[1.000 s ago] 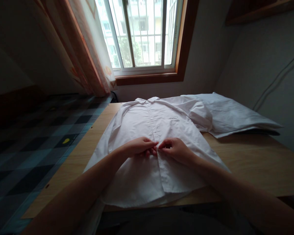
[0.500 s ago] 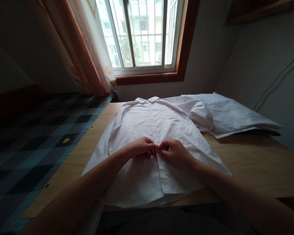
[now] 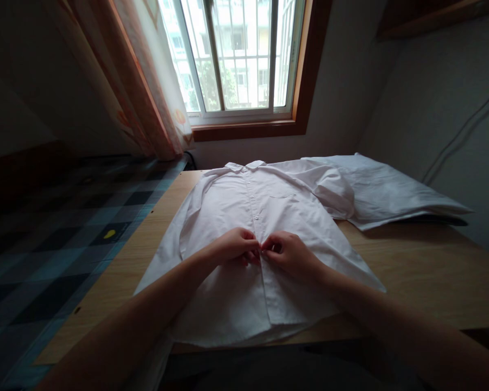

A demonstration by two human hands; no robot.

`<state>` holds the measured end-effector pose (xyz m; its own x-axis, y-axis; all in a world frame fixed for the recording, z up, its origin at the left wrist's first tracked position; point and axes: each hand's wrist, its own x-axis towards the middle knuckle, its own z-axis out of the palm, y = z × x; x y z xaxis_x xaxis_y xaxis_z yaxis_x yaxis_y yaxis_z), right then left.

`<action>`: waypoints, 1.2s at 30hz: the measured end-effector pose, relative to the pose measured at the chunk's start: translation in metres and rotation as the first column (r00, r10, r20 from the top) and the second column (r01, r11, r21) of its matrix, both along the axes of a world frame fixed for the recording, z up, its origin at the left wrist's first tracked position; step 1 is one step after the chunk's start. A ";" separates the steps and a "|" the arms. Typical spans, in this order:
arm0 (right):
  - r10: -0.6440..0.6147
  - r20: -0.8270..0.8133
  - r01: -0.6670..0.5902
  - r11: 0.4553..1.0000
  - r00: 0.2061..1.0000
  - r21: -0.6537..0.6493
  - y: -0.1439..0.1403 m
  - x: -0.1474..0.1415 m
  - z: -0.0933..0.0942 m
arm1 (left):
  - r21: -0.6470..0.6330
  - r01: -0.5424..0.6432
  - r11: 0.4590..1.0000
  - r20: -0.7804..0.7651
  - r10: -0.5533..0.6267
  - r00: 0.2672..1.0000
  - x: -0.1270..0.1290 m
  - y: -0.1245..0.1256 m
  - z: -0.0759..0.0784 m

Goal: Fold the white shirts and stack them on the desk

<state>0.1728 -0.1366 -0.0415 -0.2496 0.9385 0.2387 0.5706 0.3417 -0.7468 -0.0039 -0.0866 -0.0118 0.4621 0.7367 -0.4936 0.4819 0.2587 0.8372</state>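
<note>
White shirt lies flat, front up, on the wooden table. It sits dead ahead of you, with the collar at 12 o'clock and the hem at 6, just over the near edge.

Your left hand and right hand meet at the shirt's centre strip, about mid-length, fingertips touching or nearly so. Both are curled nearly closed. Thumb and forefinger of each pinch the fabric edge on its own side of the front opening. The fingers hide whatever sits between them, so I cannot tell whether a button is through its hole.

Judged step: working the front closure at the mid-shirt point. The buttons toward 12 o'clock look fastened. Below your hands, toward 6, the right front panel overlaps loosely and looks open.

The next move likely calls for a fine two-finger push. One hand holds the hole edge taut while the other feeds through it, with the panels kept lined up so the strip doesn't skew.

Around it:
- The chest pocket is at 1 o'clock from your hands.
- A second white garment is heaped at 2 o'clock and touches the shirt's sleeve.
- Checked bedding lies at 9 to 10 o'clock.
- The window and curtain are at 12 and 11 o'clock.
</note>
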 end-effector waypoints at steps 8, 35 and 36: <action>-0.013 0.004 0.013 0.998 1.000 -0.058 -0.001 -0.001 0.003 | 0.032 -0.044 0.998 0.046 0.043 0.998 0.001 -0.002 -0.002; 0.029 -0.139 -0.066 0.960 0.990 -0.271 0.001 0.006 0.002 | -0.010 -0.087 0.996 0.098 0.087 0.991 0.000 -0.003 0.004; 0.041 -0.131 -0.075 0.960 0.991 -0.270 0.003 0.007 0.001 | -0.013 -0.077 0.997 0.108 0.078 0.991 0.000 -0.003 0.005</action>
